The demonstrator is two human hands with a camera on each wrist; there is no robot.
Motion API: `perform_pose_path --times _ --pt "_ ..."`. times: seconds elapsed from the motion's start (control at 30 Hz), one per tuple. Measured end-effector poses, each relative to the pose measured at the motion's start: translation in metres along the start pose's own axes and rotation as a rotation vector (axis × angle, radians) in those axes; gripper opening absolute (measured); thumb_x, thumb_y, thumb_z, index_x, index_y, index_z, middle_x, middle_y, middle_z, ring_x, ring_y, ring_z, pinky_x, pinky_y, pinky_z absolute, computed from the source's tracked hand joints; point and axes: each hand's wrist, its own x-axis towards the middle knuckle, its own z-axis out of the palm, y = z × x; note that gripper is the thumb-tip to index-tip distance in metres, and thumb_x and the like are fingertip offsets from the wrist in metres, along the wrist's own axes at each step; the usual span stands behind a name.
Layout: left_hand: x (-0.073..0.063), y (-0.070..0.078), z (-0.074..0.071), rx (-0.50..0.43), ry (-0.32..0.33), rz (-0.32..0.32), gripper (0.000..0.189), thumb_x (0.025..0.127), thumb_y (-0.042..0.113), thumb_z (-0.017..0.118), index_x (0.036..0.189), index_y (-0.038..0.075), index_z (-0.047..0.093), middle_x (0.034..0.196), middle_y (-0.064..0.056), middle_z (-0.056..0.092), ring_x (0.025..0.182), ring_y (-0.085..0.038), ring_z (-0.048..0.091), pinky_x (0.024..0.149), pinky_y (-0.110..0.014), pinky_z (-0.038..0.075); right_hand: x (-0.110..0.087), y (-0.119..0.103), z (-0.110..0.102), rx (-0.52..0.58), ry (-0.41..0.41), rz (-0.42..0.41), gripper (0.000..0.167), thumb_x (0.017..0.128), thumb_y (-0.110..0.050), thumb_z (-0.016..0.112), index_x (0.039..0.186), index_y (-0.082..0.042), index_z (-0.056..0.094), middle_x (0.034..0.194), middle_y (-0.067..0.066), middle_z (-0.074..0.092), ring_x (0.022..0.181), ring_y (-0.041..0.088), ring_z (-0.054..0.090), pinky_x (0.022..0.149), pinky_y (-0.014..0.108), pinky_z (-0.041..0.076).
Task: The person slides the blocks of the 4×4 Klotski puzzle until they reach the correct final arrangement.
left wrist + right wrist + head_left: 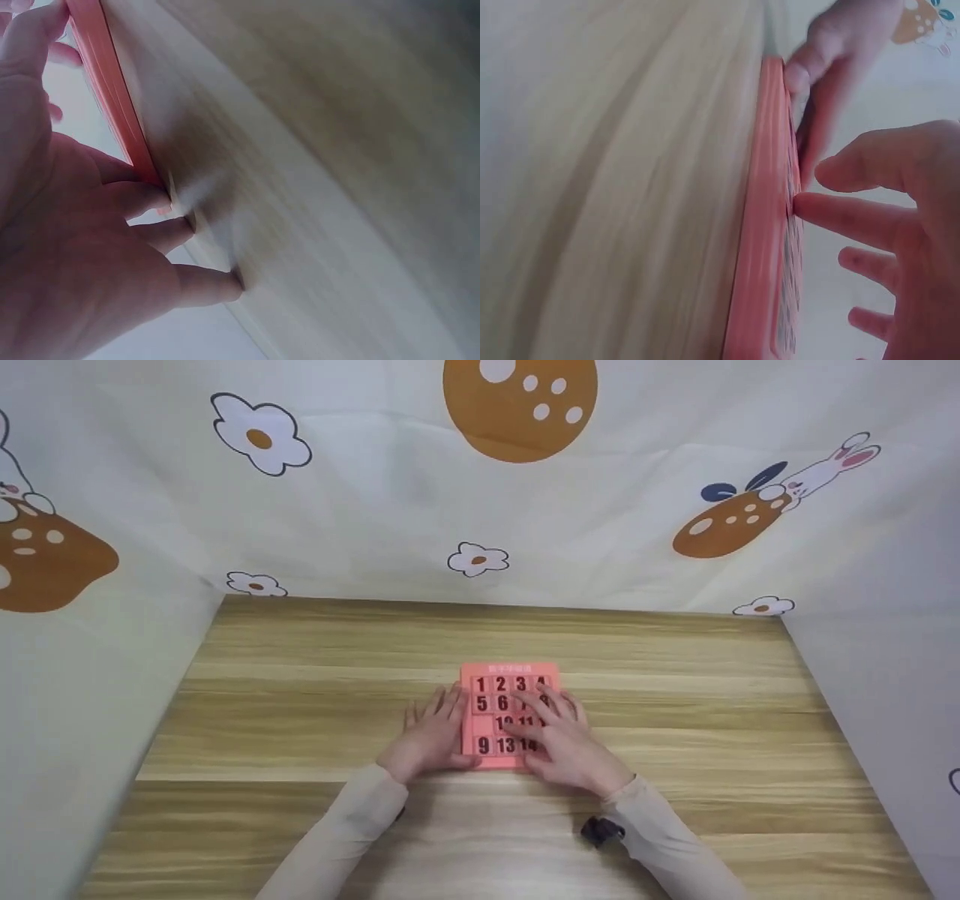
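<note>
A pink number slide puzzle (510, 667) lies flat on the wooden table, with dark numbers on its tiles. One slot shows no tile, at the left of the third row, above the 9. Along the puzzle's left side rests my left hand (431, 739), thumb at the near left corner, fingers extended; in the left wrist view some fingertips (232, 285) touch the table. My right hand (566, 742) spreads over the right-hand tiles and hides some of them. In the right wrist view one extended finger (847, 214) touches the tile face, while other fingers are raised.
The wooden tabletop (300, 682) extends around the puzzle. Pale cloth walls (375, 510) printed with flowers and rabbits enclose the back and sides. A dark object (602, 831) sits at the right sleeve's cuff.
</note>
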Motion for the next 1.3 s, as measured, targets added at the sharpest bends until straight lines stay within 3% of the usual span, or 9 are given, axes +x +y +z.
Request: perform_pose_path --times 0.17,0.23,0.43,0.7,0.93,1.13,1.3 --pt "0.000 -0.001 0.001 -0.005 0.012 0.000 0.108 0.080 0.053 0.071 0.154 0.002 0.010 0.160 -0.015 0.005 0.144 -0.038 0.003 0.109 -0.067 0.002 -0.001 -0.002 0.001 0.040 -0.076 -0.173 0.049 0.086 -0.035 0.066 0.134 -0.026 0.059 0.158 0.011 0.021 0.141 0.043 0.015 0.107 0.069 0.011" --pt "0.001 -0.002 0.001 -0.004 0.016 0.004 0.109 0.080 0.053 0.072 0.155 0.003 0.010 0.160 -0.015 0.005 0.144 -0.038 0.003 0.109 -0.067 0.002 0.000 -0.003 0.002 0.060 -0.113 -0.196 0.049 0.086 -0.037 0.066 0.134 -0.028 0.060 0.159 0.009 0.019 0.142 0.041 0.013 0.107 0.069 0.010" --pt "0.001 0.000 0.001 -0.003 0.014 -0.001 0.109 0.080 0.055 0.071 0.155 0.003 0.010 0.160 -0.015 0.006 0.144 -0.038 0.003 0.109 -0.067 0.002 0.005 -0.005 -0.001 0.033 -0.154 -0.137 0.043 0.085 -0.037 0.067 0.127 -0.029 0.065 0.159 0.007 0.021 0.142 0.041 0.012 0.108 0.069 0.005" --pt "0.003 0.001 0.001 -0.006 0.001 -0.007 0.108 0.081 0.056 0.069 0.154 0.003 0.010 0.160 -0.015 0.004 0.145 -0.037 0.001 0.109 -0.066 0.001 0.008 0.003 0.006 -0.026 -0.057 -0.072 0.050 0.091 -0.035 0.061 0.140 -0.025 0.054 0.156 0.013 0.025 0.140 0.046 0.016 0.109 0.067 0.011" --pt "0.002 0.000 0.003 0.005 0.010 -0.009 0.109 0.080 0.057 0.069 0.154 0.003 0.010 0.160 -0.014 0.003 0.145 -0.037 0.001 0.109 -0.066 0.000 -0.008 0.009 0.005 0.023 -0.001 -0.098 0.049 0.091 -0.034 0.063 0.138 -0.026 0.055 0.156 0.010 0.028 0.140 0.042 0.019 0.107 0.068 0.017" --pt "0.002 -0.001 0.003 -0.010 0.017 -0.010 0.108 0.081 0.054 0.070 0.154 0.001 0.012 0.160 -0.016 0.006 0.145 -0.038 0.003 0.109 -0.067 0.002 -0.025 0.007 0.004 0.009 -0.014 -0.067 0.047 0.090 -0.037 0.064 0.134 -0.024 0.059 0.154 0.010 0.031 0.139 0.041 0.022 0.105 0.069 0.019" --pt "0.003 0.000 0.004 -0.024 0.013 -0.007 0.107 0.081 0.054 0.070 0.154 0.000 0.012 0.160 -0.016 0.005 0.144 -0.038 0.003 0.109 -0.067 0.003 -0.026 0.005 0.001 -0.006 -0.026 -0.054 0.046 0.089 -0.039 0.064 0.132 -0.023 0.061 0.154 0.011 0.030 0.138 0.042 0.023 0.105 0.068 0.019"
